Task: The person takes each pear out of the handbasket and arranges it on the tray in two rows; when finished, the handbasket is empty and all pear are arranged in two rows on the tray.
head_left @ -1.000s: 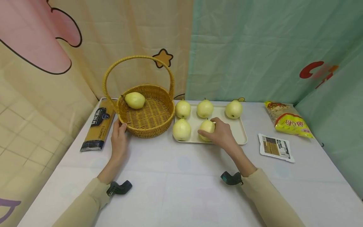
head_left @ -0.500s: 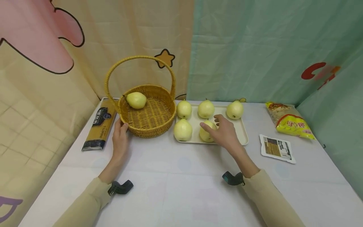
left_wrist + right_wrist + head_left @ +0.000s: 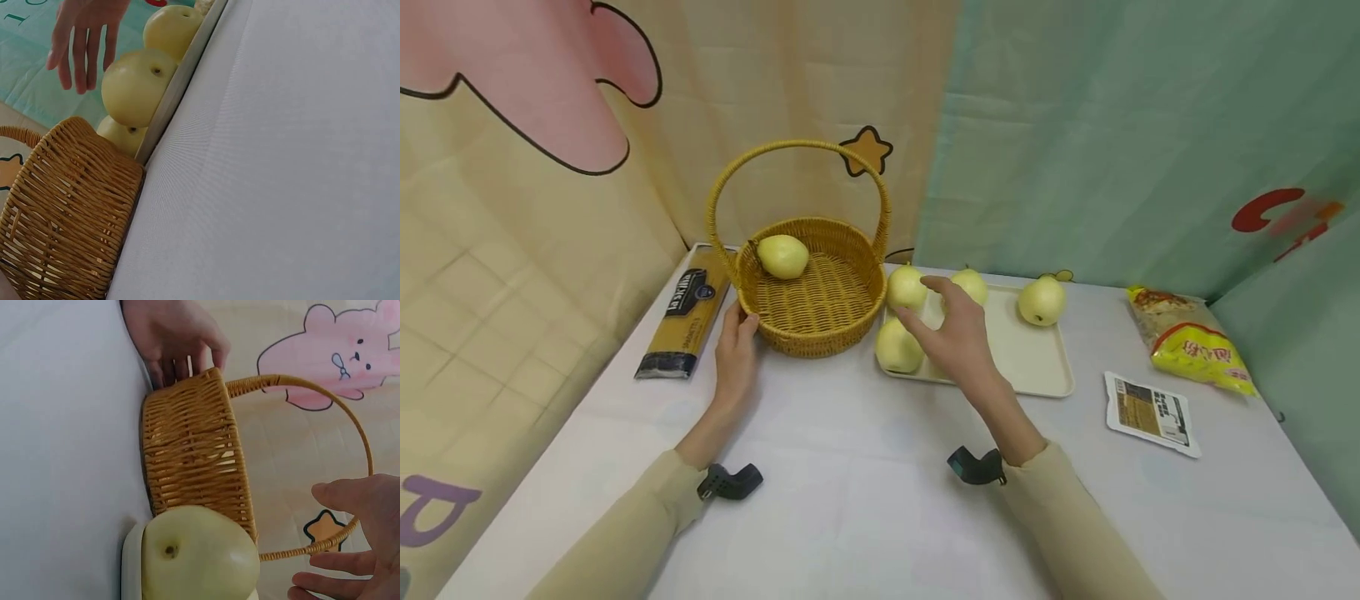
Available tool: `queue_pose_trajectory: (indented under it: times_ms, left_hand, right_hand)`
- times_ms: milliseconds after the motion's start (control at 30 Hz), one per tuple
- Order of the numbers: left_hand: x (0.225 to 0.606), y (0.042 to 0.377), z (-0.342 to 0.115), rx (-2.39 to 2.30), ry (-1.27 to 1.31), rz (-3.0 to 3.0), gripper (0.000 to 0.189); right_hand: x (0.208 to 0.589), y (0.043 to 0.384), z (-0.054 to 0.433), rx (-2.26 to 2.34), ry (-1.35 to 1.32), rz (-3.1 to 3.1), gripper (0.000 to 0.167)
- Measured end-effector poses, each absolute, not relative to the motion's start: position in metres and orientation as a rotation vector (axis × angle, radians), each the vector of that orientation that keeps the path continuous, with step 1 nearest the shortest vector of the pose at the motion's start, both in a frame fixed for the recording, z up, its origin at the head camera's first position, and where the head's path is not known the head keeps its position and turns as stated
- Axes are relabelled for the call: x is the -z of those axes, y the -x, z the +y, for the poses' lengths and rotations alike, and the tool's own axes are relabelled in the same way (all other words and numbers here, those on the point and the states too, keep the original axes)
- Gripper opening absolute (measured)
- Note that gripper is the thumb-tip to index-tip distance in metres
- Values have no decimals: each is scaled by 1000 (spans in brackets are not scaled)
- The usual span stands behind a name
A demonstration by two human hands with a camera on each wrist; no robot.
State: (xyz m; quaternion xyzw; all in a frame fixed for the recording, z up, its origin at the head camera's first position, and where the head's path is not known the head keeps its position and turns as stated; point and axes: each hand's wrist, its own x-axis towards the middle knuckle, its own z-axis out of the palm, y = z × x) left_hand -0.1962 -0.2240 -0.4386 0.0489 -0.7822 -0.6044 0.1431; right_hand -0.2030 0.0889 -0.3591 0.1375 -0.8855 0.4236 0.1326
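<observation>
My left hand (image 3: pixel 735 354) holds the wicker basket (image 3: pixel 812 343) at its near left side, thumb by the rim and fingers along the outer wall. One yellow-green pear (image 3: pixel 783 257) lies inside the basket. My right hand (image 3: pixel 955 333) hovers over the left half of a cream tray (image 3: pixel 1033 354), thumb and fingers spread apart, with nothing between them. Near its fingertips are the back-left pear (image 3: pixel 906 286) and the front-left pear (image 3: pixel 898 346). The hand partly covers the back-middle pear (image 3: pixel 972 286) and hides the front-middle spot. Another pear (image 3: pixel 1042 301) sits at the tray's back right.
A pack of spaghetti (image 3: pixel 688 317) lies left of the basket. To the tray's right are a yellow food bag (image 3: pixel 1195 342) and a small white packet (image 3: pixel 1152 414). Behind the table hangs a printed curtain (image 3: pixel 1075 142); the basket's tall handle (image 3: pixel 797 143) arches up in front of it.
My right hand has let go of the front-middle pear, risen and moved left toward the left-hand pears. The left hand keeps its place on the basket. The head view has shifted slightly.
</observation>
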Motion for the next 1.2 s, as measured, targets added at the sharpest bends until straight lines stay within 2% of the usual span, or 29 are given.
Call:
queue_pose_trajectory:
  times_ms: [433,733,1200]
  left_hand:
    - [438,196,-219,1721,-136,-2263,59]
    - [438,197,-222,1693,-165,-2279,60]
    - [438,198,-223,1716,-172,-2277,62]
  right_hand:
    - [351,234,15,-1357,-519,-2519,62]
    - [360,252,-40,-1535,-533,-2497,70]
    - [367,287,-74,-1519,-432,-2613,87]
